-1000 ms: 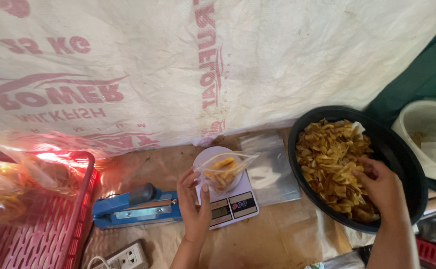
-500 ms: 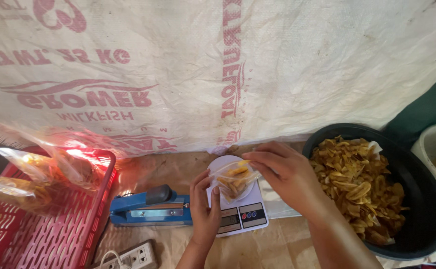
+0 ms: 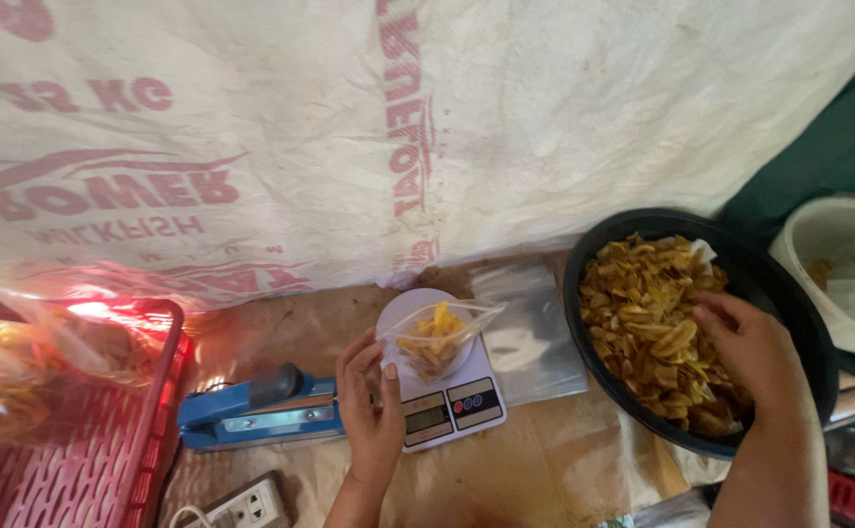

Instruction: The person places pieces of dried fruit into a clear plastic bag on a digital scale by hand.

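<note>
Chips [image 3: 657, 328] fill the black bowl [image 3: 789, 293], where my right hand [image 3: 750, 352] curls loosely (grip unclear). My left hand [image 3: 373, 411] pinches the open bag [image 3: 434, 340] on the scale [image 3: 442, 396]; letting go could tip it.

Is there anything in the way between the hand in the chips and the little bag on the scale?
Nothing visible blocks it. The right hand rests on the chips in the black bowl. Between it and the clear bag on the scale lie only the bowl's rim and flat plastic bags. The left hand holds the bag's edge.
</note>
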